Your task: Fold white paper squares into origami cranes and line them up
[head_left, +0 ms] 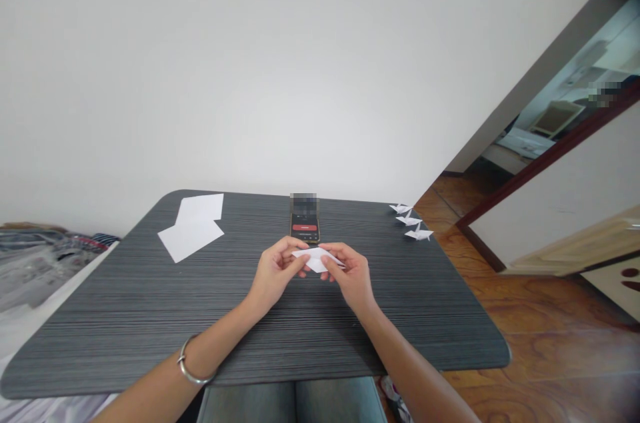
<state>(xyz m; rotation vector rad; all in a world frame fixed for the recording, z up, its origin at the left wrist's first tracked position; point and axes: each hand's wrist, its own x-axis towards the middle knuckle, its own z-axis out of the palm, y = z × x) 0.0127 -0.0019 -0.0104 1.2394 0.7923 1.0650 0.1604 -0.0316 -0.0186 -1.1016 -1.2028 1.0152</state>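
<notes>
Three paper birds (409, 220) sit on the bench (150, 316) while the left hand (273, 270) and right hand (356, 275) each pinch a folded white paper (317, 263) between thumb and fingers.

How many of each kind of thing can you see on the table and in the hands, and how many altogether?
Paper birds: 3
Flat sheets showing: 2
Held paper: 1
Phone: 1
Total: 7

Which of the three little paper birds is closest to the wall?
The back bird, beside the far edge of the table by the wall. The middle bird and front bird sit farther out.
</notes>
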